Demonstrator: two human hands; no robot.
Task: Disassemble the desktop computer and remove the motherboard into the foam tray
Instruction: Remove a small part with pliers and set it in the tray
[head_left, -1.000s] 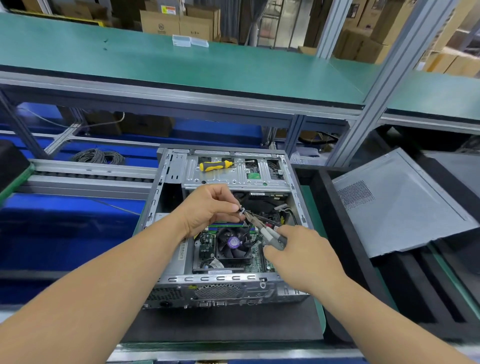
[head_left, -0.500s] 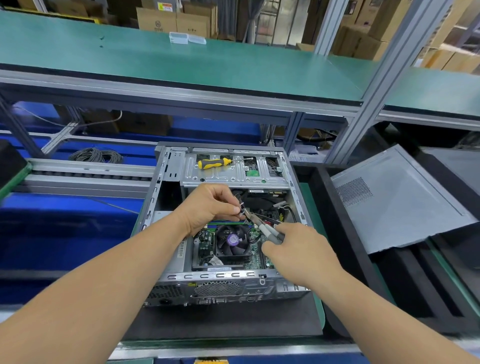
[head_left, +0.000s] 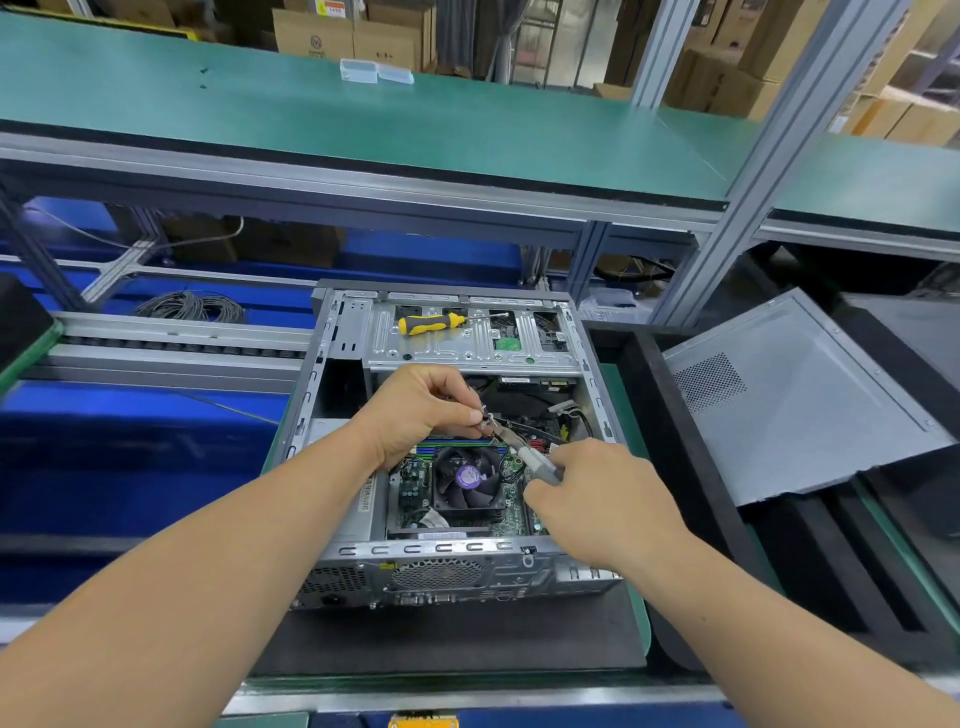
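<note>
A coil of grey cable (head_left: 191, 306) is lying on the blue surface at far left. The open computer case (head_left: 332, 564) is sitting on a dark mat (head_left: 447, 639), its motherboard (head_left: 511, 514) lying inside on the case floor, with the black cooler fan (head_left: 467, 480) sitting on top of it. A yellow-and-black screwdriver (head_left: 431, 323) is resting on the drive cage (head_left: 467, 353) at the case's far end. The left hand (head_left: 415, 410) is pinching a small cable bundle (head_left: 485, 418) between thumb and fingers above the fan. The right hand (head_left: 602, 493) is gripping grey-handled cutters (head_left: 519, 449), fingers curled around the handles, the tips reaching the bundle. The removed side panel (head_left: 795, 400) is leaning on the black foam tray (head_left: 670, 415) at right.
</note>
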